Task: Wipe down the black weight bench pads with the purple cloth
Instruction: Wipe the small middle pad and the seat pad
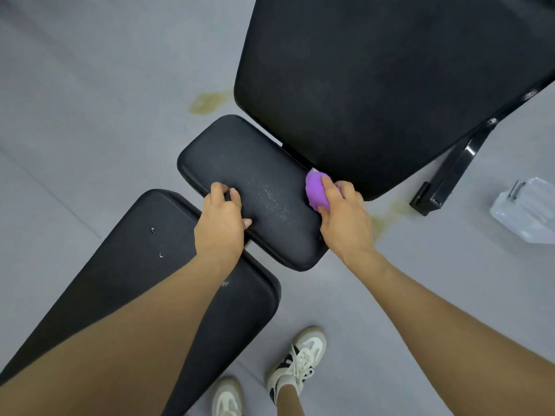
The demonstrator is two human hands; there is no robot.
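We have the purple cloth [317, 192] bunched in our right hand [345, 219], fingers curled round it, pressed at the far right edge of the small middle pad [249, 187] just where it meets the big pad [375, 85] beyond. The unwiped stretch lies to our left of the cloth — a pale speckled patch [271, 199] sits between the two hands, and the pad's long axis runs from upper left to lower right. Our left hand [220, 223] grips the near edge of that same pad, steadying it, and stands in the way of a long leftward stroke. The long pad [144, 265] lies under our left forearm; a clear plastic bag [528, 208] and the black frame foot [450, 172] sit well apart on the grey floor [90, 85].
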